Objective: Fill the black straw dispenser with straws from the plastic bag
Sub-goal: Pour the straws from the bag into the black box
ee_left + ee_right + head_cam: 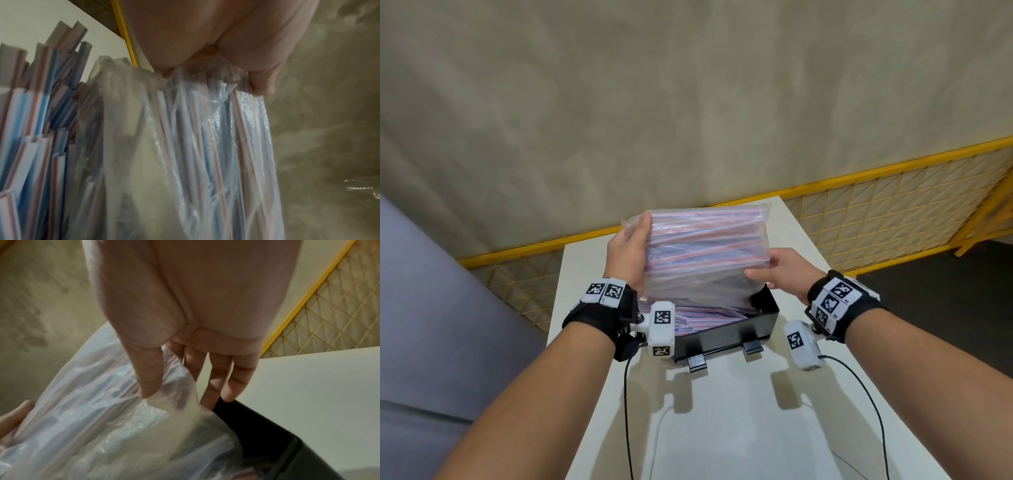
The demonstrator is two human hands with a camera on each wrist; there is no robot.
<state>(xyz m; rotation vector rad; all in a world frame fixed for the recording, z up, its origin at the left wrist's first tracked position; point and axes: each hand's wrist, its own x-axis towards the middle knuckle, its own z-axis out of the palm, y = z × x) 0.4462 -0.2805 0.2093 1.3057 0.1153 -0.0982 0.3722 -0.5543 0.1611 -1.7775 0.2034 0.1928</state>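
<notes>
A clear plastic bag (705,253) full of red, white and blue striped straws is held tilted above the open black straw dispenser (722,334). My left hand (635,236) grips the bag's left end, and my right hand (768,267) pinches its right end between thumb and fingers. Loose straws (698,317) lie inside the dispenser under the bag. In the left wrist view my fingers (261,84) curl over the bag (205,146), with loose straws (30,129) beside it. In the right wrist view my thumb (148,378) presses the bag (92,402) beside the dispenser wall (267,443).
The dispenser stands on a narrow white table (722,418), with two clips on its near side. A yellow mesh fence (893,212) runs behind the table, and a grey surface (431,308) lies to the left. Two cables (626,411) trail from my wrists across the table.
</notes>
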